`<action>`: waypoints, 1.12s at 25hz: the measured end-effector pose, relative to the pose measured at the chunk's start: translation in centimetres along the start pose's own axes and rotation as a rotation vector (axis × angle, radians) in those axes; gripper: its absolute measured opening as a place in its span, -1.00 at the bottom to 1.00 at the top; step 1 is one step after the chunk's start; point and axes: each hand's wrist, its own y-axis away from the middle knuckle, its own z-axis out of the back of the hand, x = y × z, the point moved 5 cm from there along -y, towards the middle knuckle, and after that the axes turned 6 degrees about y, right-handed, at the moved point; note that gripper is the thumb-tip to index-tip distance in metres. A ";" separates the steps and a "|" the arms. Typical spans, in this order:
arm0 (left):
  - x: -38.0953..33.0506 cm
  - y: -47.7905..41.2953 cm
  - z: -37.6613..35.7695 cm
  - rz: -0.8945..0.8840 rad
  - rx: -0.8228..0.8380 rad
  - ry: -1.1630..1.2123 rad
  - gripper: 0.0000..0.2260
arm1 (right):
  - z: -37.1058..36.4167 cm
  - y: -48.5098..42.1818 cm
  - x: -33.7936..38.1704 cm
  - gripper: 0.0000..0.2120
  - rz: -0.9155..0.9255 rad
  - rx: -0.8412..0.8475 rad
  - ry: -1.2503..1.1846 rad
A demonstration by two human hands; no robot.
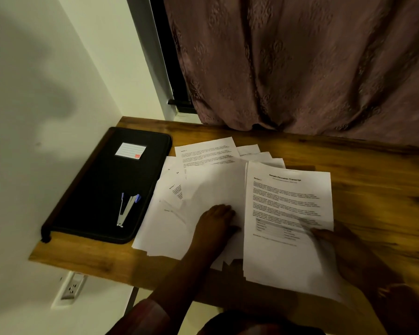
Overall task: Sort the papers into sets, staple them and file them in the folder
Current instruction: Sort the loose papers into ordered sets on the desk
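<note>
Loose white papers [203,170] lie fanned over the middle of the wooden desk [373,180]. My left hand [215,223] rests flat on a blank sheet in that pile. To the right lies a neater set of papers [288,213] with a printed transcript page on top, overhanging the desk's front edge. My right hand [344,250] grips that set at its right edge, thumb on the page. A closed black folder [102,184] with a white label lies at the left by the wall, and a blue and silver stapler [127,209] sits on it.
A white wall runs along the desk's left side, with a power socket [72,286] below the desk. A brownish-pink curtain [300,68] hangs behind the desk's far edge. Bare wood shows to the right of the papers.
</note>
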 end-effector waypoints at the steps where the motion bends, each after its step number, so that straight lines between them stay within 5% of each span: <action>1: -0.1 -0.1 0.3 -0.005 -0.017 0.020 -0.64 | -0.2 0.1 0.3 -0.50 0.002 0.000 0.000; 7: -0.8 1.2 -0.6 -0.246 -0.042 -0.171 -0.82 | -1.0 0.7 2.7 -0.59 0.043 0.065 -0.044; 13: -1.2 -0.8 2.7 -0.101 -0.260 0.014 -0.85 | -0.8 1.1 5.9 -0.63 0.063 0.084 -0.105; 16: -1.1 -1.7 1.0 -0.119 0.116 -0.139 -0.49 | -0.6 0.5 7.8 -0.58 0.123 0.089 -0.137; 18: -0.6 -0.9 -0.6 -0.114 0.260 -0.233 -0.44 | -0.6 0.1 8.1 -0.57 0.124 0.077 -0.158; 24: -1.9 0.5 -1.1 -0.253 0.095 -0.332 -0.61 | -1.3 0.6 6.7 -0.64 0.058 0.105 -0.217; 28: -2.5 -0.6 4.8 0.027 -0.190 0.206 -0.75 | -0.6 1.1 7.3 -0.62 0.067 0.071 -0.266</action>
